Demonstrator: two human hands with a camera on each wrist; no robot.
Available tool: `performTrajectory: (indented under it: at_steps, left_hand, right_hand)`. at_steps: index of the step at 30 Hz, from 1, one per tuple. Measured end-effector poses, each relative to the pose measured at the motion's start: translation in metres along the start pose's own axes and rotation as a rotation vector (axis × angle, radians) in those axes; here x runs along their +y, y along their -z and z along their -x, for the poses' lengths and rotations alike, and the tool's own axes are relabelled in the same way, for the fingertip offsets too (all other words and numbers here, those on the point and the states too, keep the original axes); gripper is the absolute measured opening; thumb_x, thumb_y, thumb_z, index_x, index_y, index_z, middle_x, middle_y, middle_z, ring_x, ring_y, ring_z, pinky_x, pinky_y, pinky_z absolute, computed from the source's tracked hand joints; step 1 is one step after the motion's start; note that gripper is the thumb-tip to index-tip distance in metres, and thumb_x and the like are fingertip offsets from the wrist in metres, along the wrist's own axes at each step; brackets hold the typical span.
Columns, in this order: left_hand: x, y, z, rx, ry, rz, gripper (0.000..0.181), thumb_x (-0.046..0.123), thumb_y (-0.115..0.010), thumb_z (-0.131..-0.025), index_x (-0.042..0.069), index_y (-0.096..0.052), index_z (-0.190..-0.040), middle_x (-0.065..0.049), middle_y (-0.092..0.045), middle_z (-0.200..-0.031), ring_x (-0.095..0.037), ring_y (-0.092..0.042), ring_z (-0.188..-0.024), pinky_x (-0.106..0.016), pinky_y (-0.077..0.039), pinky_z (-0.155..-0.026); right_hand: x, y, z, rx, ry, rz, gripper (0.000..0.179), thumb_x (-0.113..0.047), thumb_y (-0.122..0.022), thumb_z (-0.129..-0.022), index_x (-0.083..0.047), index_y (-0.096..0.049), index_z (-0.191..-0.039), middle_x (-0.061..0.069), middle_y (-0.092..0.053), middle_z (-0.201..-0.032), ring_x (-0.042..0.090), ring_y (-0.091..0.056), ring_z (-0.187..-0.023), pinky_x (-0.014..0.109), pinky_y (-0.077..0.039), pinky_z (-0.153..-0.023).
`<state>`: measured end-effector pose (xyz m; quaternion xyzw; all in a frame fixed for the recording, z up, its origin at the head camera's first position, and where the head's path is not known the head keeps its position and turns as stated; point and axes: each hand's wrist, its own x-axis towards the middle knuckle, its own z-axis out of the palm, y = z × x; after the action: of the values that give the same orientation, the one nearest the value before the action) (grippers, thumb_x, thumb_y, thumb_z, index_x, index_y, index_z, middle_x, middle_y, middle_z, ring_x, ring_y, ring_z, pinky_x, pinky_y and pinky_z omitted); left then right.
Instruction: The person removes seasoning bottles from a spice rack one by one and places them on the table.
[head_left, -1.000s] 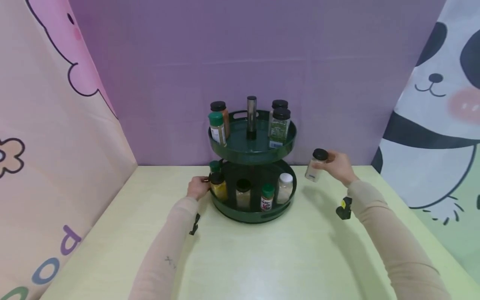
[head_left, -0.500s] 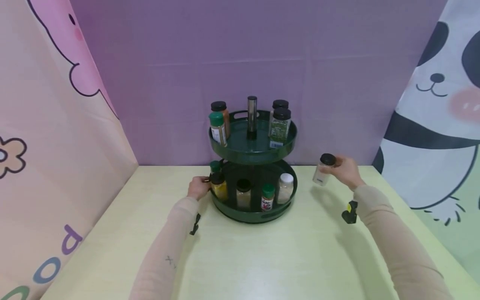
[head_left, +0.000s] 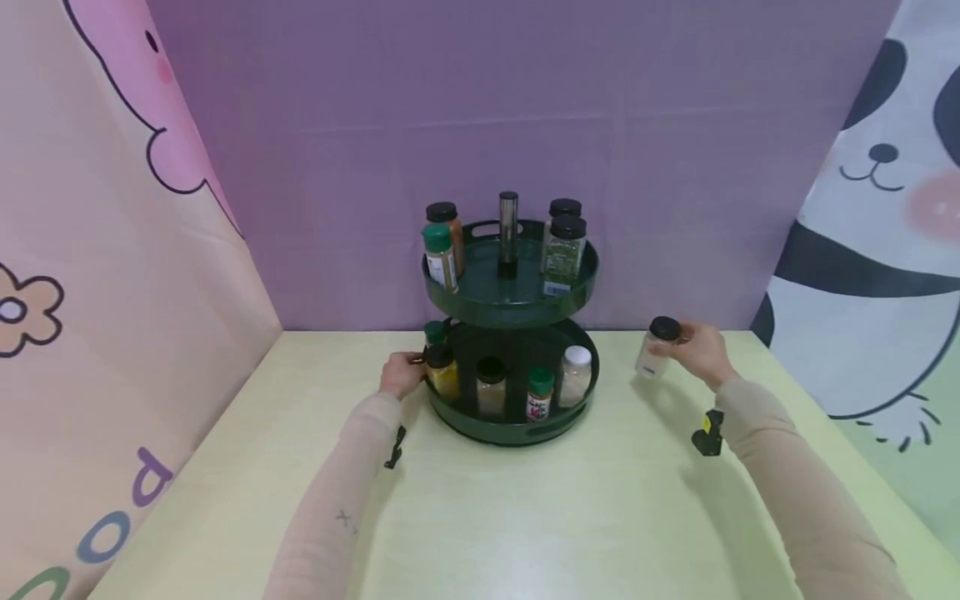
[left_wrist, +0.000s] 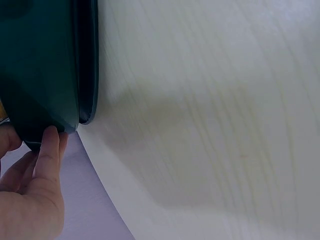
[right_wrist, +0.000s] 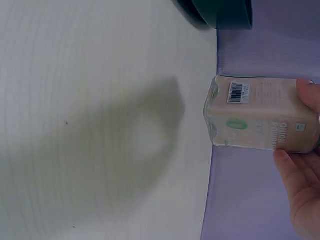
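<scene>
A square clear jar of onion powder [right_wrist: 260,115] with a black cap is in my right hand [head_left: 701,354], to the right of the two-tier dark green turntable [head_left: 510,312]. Thumb and fingers pinch it near the cap, and it tilts slightly over the table in the head view. My left hand [head_left: 401,375] grips the left rim of the lower tier. In the left wrist view its thumb lies inside the rim and the fingers [left_wrist: 48,160] against the outer wall. Beside this hand, a yellow spice jar [head_left: 444,379] stands in the lower tier.
The lower tier also holds a white-capped jar [head_left: 576,379], a small green-capped bottle [head_left: 539,396] and a dark-capped jar [head_left: 491,392]. On the upper tier stand a green-capped bottle [head_left: 441,258] and a jar of green herbs [head_left: 564,258]. A purple backdrop [head_left: 360,208] hangs behind the table [head_left: 480,517].
My right hand has moved right and down with the onion powder jar, away from the turntable and lower toward the table. The left hand keeps its grip on the rim, and the turntable stays put.
</scene>
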<state>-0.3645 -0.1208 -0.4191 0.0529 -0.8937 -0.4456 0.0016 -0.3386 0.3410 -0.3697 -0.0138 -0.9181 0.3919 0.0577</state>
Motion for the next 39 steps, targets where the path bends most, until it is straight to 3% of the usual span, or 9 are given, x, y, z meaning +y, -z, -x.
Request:
performTrajectory:
  at_steps: [16,24,31,39]
  left_hand:
    - [-0.001,0.000,-0.002,-0.018,0.009,0.009,0.040,0.018,-0.052,-0.088,0.001,-0.056,-0.124,-0.018,-0.057,-0.124,-0.032,-0.054,-0.114,-0.040,-0.045,-0.094]
    - [-0.002,-0.002,-0.001,-0.017,0.009,0.029,0.039,0.016,-0.053,-0.088,-0.001,-0.056,-0.123,-0.019,-0.059,-0.121,-0.032,-0.058,-0.109,-0.039,-0.048,-0.090]
    - [-0.002,-0.002,-0.001,-0.019,0.028,0.031,0.039,0.016,-0.052,-0.089,0.000,-0.055,-0.124,-0.019,-0.058,-0.122,-0.032,-0.055,-0.111,-0.040,-0.046,-0.093]
    - [-0.001,-0.003,0.001,-0.013,0.016,0.031,0.038,0.013,-0.051,-0.089,0.000,-0.056,-0.123,-0.019,-0.056,-0.125,-0.032,-0.054,-0.113,-0.040,-0.046,-0.093]
  right_hand:
    - [0.012,-0.008,0.002,0.005,-0.008,0.021,0.068,-0.036,-0.069,-0.080,0.009,-0.046,-0.124,0.031,-0.050,-0.123,0.042,-0.049,-0.111,0.054,-0.041,-0.093]
    - [0.016,-0.012,0.006,0.012,-0.010,0.043,0.068,-0.037,-0.069,-0.080,0.010,-0.046,-0.125,0.032,-0.051,-0.123,0.043,-0.050,-0.111,0.053,-0.041,-0.092]
    - [0.019,-0.013,0.006,0.005,-0.036,0.066,0.076,-0.042,-0.068,-0.079,0.012,-0.043,-0.126,0.033,-0.049,-0.124,0.045,-0.048,-0.113,0.054,-0.040,-0.093]
    - [0.019,-0.013,0.008,0.035,-0.040,0.064,0.069,-0.036,-0.068,-0.080,0.013,-0.045,-0.124,0.033,-0.051,-0.121,0.044,-0.050,-0.110,0.053,-0.041,-0.091]
